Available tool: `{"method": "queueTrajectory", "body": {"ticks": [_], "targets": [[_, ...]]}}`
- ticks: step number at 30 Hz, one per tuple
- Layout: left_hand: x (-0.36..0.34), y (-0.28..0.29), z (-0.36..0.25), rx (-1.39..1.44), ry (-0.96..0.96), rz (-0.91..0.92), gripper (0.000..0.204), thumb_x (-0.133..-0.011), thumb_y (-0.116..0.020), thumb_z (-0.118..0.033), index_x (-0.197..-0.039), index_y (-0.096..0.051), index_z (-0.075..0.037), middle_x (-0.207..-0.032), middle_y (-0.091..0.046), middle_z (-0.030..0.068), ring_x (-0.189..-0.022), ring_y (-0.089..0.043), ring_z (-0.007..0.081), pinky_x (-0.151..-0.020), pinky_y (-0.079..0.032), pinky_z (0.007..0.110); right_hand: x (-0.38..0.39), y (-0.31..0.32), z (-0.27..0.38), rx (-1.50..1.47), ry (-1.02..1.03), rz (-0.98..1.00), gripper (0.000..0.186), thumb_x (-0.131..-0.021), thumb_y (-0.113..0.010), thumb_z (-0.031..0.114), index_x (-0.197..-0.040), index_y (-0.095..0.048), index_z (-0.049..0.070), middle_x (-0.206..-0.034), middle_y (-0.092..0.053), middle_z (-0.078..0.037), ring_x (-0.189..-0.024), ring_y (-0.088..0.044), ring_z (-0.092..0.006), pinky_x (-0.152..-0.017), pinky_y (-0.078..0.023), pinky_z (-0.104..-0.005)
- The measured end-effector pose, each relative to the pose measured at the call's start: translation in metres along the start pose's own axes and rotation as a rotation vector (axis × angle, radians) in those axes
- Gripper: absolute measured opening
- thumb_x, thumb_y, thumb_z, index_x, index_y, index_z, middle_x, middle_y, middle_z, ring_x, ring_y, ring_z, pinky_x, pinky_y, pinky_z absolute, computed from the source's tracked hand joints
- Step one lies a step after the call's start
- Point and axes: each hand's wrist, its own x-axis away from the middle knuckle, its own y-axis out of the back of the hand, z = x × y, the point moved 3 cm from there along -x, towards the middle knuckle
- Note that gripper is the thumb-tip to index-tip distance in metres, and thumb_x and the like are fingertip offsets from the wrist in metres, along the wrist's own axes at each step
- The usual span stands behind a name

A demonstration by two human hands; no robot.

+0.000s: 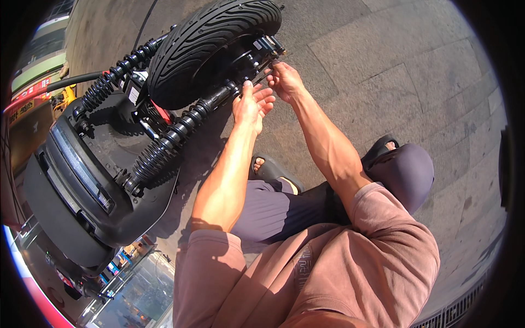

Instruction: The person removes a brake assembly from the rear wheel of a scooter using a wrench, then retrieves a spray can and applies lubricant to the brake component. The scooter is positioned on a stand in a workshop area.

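Observation:
A black scooter wheel with a grooved tyre [199, 52] juts out at the upper middle, beside a coil-spring shock absorber [174, 136]. My left hand [251, 108] is at the shock absorber's end near the wheel hub, its fingers loosely extended and apart, the thumb up against the metal parts. Just to the right, my right hand [285, 82] is at the black brake caliper [266, 48], thumb and fingertips pinched together. What lies in that pinch is too small to make out.
The scooter's dark body [76, 186], with a long rear light [82, 167], fills the left side. A second shock absorber [117, 74] stands beyond the tyre. Grey paving [383, 93] spreads to the right. A glass case [136, 295] is at the lower left.

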Motion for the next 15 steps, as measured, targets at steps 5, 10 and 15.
{"method": "queueTrajectory", "body": {"ticks": [5, 10, 15], "targets": [[0.000, -0.004, -0.001, 0.000, -0.007, -0.064, 0.048, -0.098, -0.042, -0.039, -0.116, -0.050, 0.005, -0.090, -0.066, 0.0173, -0.064, -0.063, 0.0186, -0.051, -0.051, 0.025, -0.001, 0.011, -0.013, 0.067, 0.041, -0.156, 0.014, -0.092, -0.050, 0.015, -0.093, -0.051, 0.001, -0.081, -0.060, -0.011, -0.059, -0.054, -0.0128, -0.049, -0.046, -0.0248], [0.005, -0.023, 0.002, -0.241, -0.138, 0.058, 0.039, -0.098, -0.044, -0.028, -0.117, -0.052, 0.005, -0.092, -0.068, 0.0140, -0.062, -0.062, 0.0119, -0.050, -0.050, 0.022, 0.012, 0.038, -0.008, 0.074, 0.025, -0.115, 0.021, -0.094, -0.053, 0.023, -0.098, -0.054, 0.002, -0.078, -0.059, -0.007, -0.058, -0.055, -0.0134, -0.048, -0.045, -0.0244], [0.013, -0.038, 0.005, -0.606, -0.583, 0.079, 0.035, -0.092, -0.053, -0.022, -0.114, -0.060, 0.004, -0.085, -0.069, 0.0132, -0.066, -0.067, 0.0159, -0.062, -0.052, 0.029, 0.017, 0.036, 0.002, 0.294, 0.242, -0.227, 0.025, -0.095, -0.054, 0.020, -0.109, -0.056, 0.000, -0.084, -0.062, -0.008, -0.061, -0.056, -0.0120, -0.055, -0.048, -0.0262]]}}
